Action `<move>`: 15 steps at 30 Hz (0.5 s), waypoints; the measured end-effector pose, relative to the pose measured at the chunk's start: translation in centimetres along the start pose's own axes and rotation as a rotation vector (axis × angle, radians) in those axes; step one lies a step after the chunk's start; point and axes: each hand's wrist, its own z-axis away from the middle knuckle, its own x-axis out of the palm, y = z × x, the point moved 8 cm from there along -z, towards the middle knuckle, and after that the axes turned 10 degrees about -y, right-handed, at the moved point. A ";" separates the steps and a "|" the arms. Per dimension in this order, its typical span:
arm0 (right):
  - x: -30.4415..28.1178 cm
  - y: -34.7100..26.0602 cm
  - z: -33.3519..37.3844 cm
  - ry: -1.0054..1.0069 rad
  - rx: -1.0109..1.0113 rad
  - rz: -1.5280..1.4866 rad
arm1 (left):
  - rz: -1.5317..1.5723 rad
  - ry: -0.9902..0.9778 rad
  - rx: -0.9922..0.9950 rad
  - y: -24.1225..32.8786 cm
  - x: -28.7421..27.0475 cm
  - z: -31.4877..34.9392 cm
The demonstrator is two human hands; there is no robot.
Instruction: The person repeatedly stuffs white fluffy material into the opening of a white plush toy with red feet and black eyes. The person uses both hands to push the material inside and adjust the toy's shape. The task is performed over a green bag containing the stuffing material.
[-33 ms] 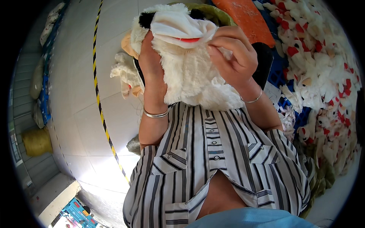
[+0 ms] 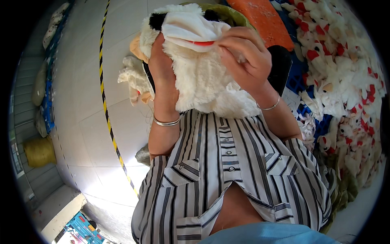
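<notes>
A limp, white fluffy plush toy skin [image 2: 195,81] is held up in front of my chest. Its smooth white muzzle [image 2: 191,28] has a red mouth line [image 2: 199,43], and black furry patches [image 2: 157,20] sit above it. My left hand [image 2: 161,61] grips the head from the left side, its fingers hidden behind the fur. With thumb and forefinger, my right hand [image 2: 248,57] pinches the muzzle's edge at the right end of the red mouth. A peach-coloured piece [image 2: 138,49], perhaps an ear, sticks out at the head's left.
On the right lies a big heap of white and red plush pieces [image 2: 345,73], with blue crates [image 2: 298,81] beside it. An orange slab [image 2: 264,20] is at the far side. More plush [image 2: 134,77] lies left of my hands, near a yellow-black floor stripe [image 2: 103,81].
My right hand has shifted slightly left and now pinches closer to the red mouth. The left hand and the plush have hardly moved.
</notes>
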 end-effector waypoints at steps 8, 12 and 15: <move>0.3 1.4 0.5 0.082 0.212 -0.040 | 0.116 0.003 -0.088 -1.4 -0.4 -0.3; -0.3 1.4 1.2 0.154 0.079 -0.042 | 0.079 0.023 -0.099 -1.3 -0.1 0.1; -0.1 1.5 1.0 0.124 0.069 0.057 | -0.120 0.046 -0.044 -1.5 -1.1 0.3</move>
